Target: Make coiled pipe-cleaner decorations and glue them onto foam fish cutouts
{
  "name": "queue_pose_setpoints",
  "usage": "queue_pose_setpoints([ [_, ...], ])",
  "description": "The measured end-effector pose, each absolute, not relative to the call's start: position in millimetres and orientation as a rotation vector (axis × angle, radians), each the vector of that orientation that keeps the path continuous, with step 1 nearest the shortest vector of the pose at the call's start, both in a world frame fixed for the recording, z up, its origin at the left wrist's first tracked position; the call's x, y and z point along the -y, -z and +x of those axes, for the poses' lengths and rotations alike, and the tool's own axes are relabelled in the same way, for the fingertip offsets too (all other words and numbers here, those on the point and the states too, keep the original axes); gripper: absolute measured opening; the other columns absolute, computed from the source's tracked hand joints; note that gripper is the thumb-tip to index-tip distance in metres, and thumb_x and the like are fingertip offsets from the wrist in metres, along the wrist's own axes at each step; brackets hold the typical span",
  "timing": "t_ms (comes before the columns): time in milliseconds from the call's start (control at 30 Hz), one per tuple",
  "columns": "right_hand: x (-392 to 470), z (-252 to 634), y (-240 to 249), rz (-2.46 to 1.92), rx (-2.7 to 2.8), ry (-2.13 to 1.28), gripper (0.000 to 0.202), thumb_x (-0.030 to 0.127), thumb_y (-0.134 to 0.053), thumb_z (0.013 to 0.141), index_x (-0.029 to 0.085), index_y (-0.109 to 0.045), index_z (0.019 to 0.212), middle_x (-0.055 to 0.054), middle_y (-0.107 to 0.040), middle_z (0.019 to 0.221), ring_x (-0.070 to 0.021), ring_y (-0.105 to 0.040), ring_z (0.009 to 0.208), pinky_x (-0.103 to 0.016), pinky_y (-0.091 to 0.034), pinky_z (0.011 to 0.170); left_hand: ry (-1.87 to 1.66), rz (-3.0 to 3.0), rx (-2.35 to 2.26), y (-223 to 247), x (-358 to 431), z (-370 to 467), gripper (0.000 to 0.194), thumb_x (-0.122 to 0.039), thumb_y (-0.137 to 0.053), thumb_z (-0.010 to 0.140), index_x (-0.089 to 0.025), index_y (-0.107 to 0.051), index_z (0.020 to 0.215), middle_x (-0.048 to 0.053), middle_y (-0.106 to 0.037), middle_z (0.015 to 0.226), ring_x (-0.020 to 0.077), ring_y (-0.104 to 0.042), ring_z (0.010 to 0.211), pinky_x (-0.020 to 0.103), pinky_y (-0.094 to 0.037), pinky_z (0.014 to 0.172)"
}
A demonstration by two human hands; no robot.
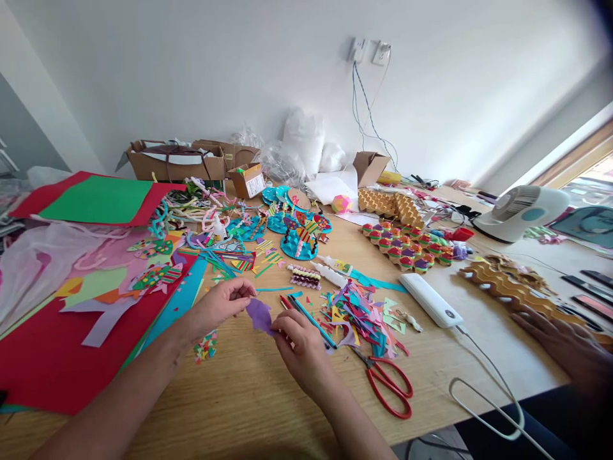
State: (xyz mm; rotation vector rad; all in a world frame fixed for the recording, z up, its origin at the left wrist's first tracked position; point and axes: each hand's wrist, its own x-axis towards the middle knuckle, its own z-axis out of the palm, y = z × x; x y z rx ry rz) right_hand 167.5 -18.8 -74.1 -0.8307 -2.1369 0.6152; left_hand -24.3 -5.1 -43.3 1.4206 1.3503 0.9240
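Between my two hands is a small purple paper piece [259,315], held over the wooden table. My left hand [232,299] pinches its upper left end. The lower right end is between the fingers of my right hand [297,342]. Several pens [313,321] lie just beyond my right hand. Scissors with red handles [389,384] rest on the table to the right of that hand, beside a heap of coloured paper scraps [361,316]. A small pile of tiny paper bits [205,347] sits below my left wrist.
Coloured sheets [57,345] cover the left side. Blue decorated discs [297,246], painted egg cartons [407,246], a white power bank [431,300] with a cable and a white fan [524,211] stand beyond. Another person's hand [555,335] rests at the right.
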Motion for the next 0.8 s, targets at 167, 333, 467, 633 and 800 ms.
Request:
queue_pose_setpoints([
  [167, 24, 162, 76, -0.836, 2.24, -0.575, 0.016, 0.012, -0.043, 0.084, 0.019, -0.058, 0.083, -0.005, -0.058, 0.081, -0.0143, -0.054, 0.073, -0.024, -0.042, 0.064, -0.88, 1.665, -1.457, 55, 1, -28, 0.01, -0.022, -0.05, 0.069, -0.018, -0.056, 0.075, -0.004, -0.049, 0.062, 0.0124, -0.046, 0.059, 0.022, -0.036, 0.054],
  [333, 28, 156, 83, -0.854, 2.362, -0.577, 0.019, 0.011, -0.042, 0.085, 0.019, -0.059, 0.087, -0.006, -0.059, 0.084, -0.0139, -0.054, 0.075, -0.022, -0.041, 0.065, -0.728, 1.868, -1.52, 67, 3, -32, 0.01, -0.019, -0.046, 0.071, -0.018, -0.056, 0.072, -0.003, -0.05, 0.06, 0.0126, -0.047, 0.058, 0.021, -0.035, 0.053],
  [467, 29, 153, 93, -0.884, 2.448, -0.548, 0.018, 0.01, -0.043, 0.084, 0.019, -0.059, 0.085, -0.005, -0.058, 0.083, -0.013, -0.054, 0.074, -0.021, -0.04, 0.065, -0.674, 1.919, -1.555, 74, 4, -32, 0.011, -0.013, -0.045, 0.068, -0.018, -0.055, 0.068, -0.003, -0.054, 0.065, 0.0126, -0.049, 0.06, 0.022, -0.035, 0.056],
  [633, 29, 150, 106, -0.892, 2.531, -0.489, 0.016, 0.007, -0.047, 0.08, 0.019, -0.058, 0.081, -0.003, -0.058, 0.082, -0.0125, -0.053, 0.071, -0.02, -0.037, 0.061, -0.596, 1.98, -1.587, 80, 6, -31, 0.014, -0.009, -0.043, 0.067, -0.018, -0.055, 0.067, -0.001, -0.057, 0.068, 0.0144, -0.051, 0.067, 0.023, -0.036, 0.061],
  [800, 30, 148, 115, -0.897, 2.568, -0.466, 0.014, 0.008, -0.049, 0.078, 0.019, -0.057, 0.079, -0.001, -0.058, 0.081, -0.012, -0.052, 0.07, -0.02, -0.034, 0.058, -0.537, 2.006, -1.616, 85, 7, -31, 0.016, -0.01, -0.042, 0.068, -0.019, -0.055, 0.068, -0.001, -0.057, 0.068, 0.0153, -0.051, 0.067, 0.024, -0.036, 0.061],
])
